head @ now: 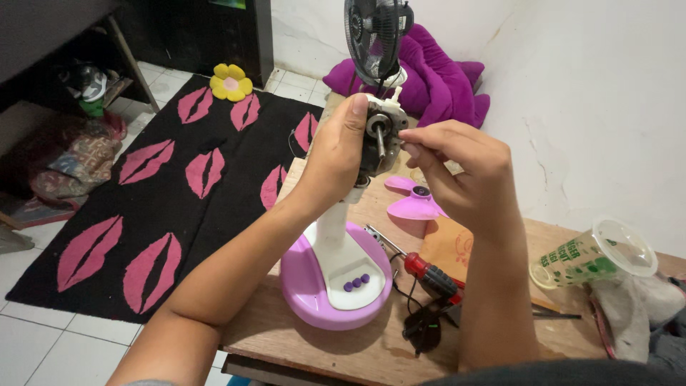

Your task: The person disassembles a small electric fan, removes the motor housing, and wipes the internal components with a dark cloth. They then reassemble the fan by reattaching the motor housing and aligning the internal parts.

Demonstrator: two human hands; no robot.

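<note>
The left hand (pixel 341 154) is closed around the fan motor (pixel 379 136) on its stand (pixel 336 250), while the right hand (pixel 461 171) pinches near its shaft (pixel 381 143), above the table (pixel 300 336).

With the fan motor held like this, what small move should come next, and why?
Probably slide the pink fan blade onto the bare motor shaft. The left hand already steadies the motor, the right hand pinches at the shaft's tip, and the blade lies loose on the wooden table just below.

Upright bare fan motor (pixel 379 136), shaft exposed
</note>
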